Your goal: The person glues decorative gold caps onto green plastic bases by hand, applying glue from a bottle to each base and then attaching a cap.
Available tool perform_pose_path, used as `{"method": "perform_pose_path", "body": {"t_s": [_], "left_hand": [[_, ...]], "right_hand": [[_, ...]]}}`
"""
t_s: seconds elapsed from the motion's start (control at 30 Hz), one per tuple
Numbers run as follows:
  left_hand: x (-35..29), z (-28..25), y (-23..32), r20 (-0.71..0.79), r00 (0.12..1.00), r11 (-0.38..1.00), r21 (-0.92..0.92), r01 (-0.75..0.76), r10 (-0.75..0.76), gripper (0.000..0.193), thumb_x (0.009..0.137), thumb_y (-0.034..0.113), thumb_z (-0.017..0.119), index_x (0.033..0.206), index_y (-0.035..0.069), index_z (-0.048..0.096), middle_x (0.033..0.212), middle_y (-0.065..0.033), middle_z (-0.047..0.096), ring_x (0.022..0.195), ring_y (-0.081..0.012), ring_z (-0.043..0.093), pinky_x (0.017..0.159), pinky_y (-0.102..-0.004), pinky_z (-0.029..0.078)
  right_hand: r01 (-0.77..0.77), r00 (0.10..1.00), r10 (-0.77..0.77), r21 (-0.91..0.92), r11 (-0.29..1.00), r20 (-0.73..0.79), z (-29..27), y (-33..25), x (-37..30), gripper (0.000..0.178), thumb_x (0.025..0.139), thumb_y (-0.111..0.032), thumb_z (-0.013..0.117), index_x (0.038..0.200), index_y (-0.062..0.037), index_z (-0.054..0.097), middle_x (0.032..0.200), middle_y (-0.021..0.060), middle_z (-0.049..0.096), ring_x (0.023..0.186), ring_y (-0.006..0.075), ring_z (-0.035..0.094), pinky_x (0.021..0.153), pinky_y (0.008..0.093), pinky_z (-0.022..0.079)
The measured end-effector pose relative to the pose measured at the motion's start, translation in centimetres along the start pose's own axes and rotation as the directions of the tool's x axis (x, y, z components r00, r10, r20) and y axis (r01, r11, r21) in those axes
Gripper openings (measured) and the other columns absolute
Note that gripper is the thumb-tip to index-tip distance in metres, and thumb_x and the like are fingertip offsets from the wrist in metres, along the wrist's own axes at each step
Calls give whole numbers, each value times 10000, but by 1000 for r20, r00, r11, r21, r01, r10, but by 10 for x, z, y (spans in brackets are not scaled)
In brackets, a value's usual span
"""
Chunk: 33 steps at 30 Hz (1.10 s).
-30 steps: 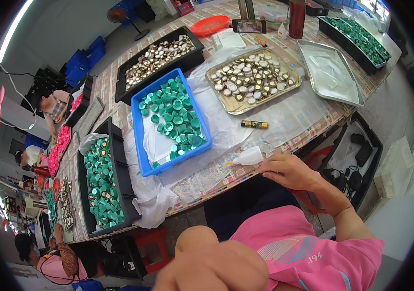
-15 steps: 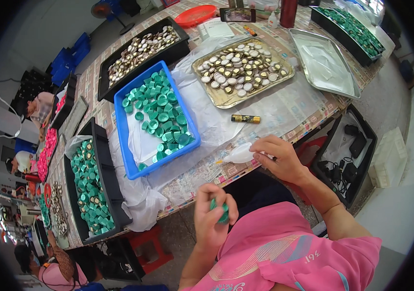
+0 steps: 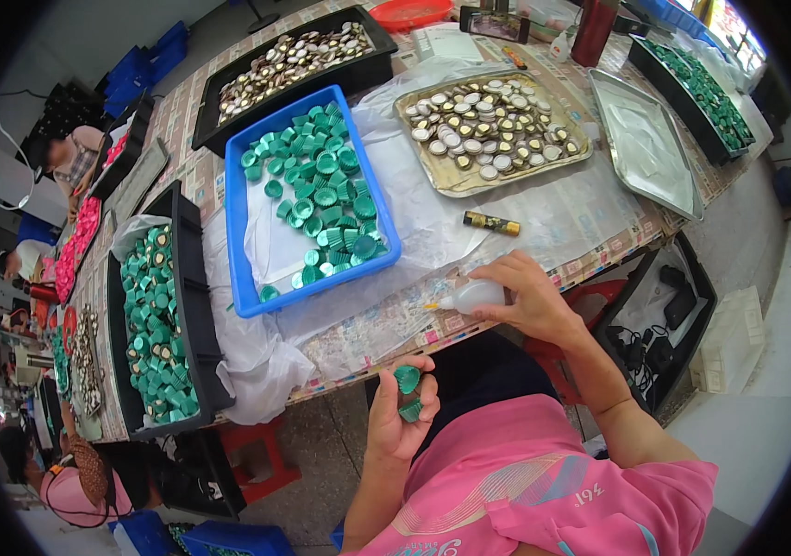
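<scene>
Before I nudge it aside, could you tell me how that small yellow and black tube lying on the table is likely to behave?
The tube looks round and lies on its side on smooth plastic sheeting, so it would probably roll. Being small and slim, it is likely light and would skid easily.

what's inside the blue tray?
The blue tray holds loose green caps, mostly toward its far and right side, lying on a white plastic sheet that lines the bottom. The tray floor under the sheet and caps is hidden.
</scene>
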<state>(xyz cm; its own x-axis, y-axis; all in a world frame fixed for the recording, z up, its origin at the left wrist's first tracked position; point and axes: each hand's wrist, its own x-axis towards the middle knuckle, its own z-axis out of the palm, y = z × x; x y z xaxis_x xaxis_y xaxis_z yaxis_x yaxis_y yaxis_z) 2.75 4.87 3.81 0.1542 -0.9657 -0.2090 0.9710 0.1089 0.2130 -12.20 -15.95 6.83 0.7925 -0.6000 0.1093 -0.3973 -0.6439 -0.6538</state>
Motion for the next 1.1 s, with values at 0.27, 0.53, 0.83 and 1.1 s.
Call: {"method": "perform_pose_path", "body": {"t_s": [0.27, 0.53, 0.83, 1.1], "left_hand": [[4, 33, -33, -168, 971, 933, 288, 216, -173, 280, 944, 150, 491, 1203, 48, 461, 1109, -104, 535, 874, -181, 563, 513, -239, 441], [-11, 59, -121, -321, 904, 600, 794, 96, 281, 228, 969, 292, 501, 1088, 100, 537, 706, 28, 511, 524, -63, 434, 444, -208, 332], [-21, 77, -129, -114, 938, 643, 754, -133, 328, 368, 938, 289, 565, 1191, 41, 464, 879, -64, 562, 560, -122, 510, 456, -228, 386], [-37, 39, -81, -83, 872, 622, 734, -273, 482, 296, 915, 198, 568, 1128, 8, 492, 998, -143, 617, 514, -131, 510, 397, -241, 389]], "right_hand": [[-78, 996, 85, 441, 894, 5, -23, -12, -31, 393, 722, -258, 794, 1030, -77, 629, 944, 72, 608, 896, 193, 578, 784, 300, 460], [-219, 962, 216, 944, 249, 166, -15, -58, -106, 320, 872, -267, 664, 1073, -41, 558, 844, 54, 555, 503, 92, 545, 380, 236, 467], [-236, 959, 226, 924, 301, 171, -15, -70, -126, 305, 908, -297, 602, 1096, -59, 564, 916, 64, 527, 523, 87, 518, 421, 220, 431], [211, 855, -100, 166, 963, -509, -21, -17, -60, 234, 752, -82, 680, 977, -61, 620, 1017, 124, 599, 1001, 325, 524, 920, 399, 402]]}}
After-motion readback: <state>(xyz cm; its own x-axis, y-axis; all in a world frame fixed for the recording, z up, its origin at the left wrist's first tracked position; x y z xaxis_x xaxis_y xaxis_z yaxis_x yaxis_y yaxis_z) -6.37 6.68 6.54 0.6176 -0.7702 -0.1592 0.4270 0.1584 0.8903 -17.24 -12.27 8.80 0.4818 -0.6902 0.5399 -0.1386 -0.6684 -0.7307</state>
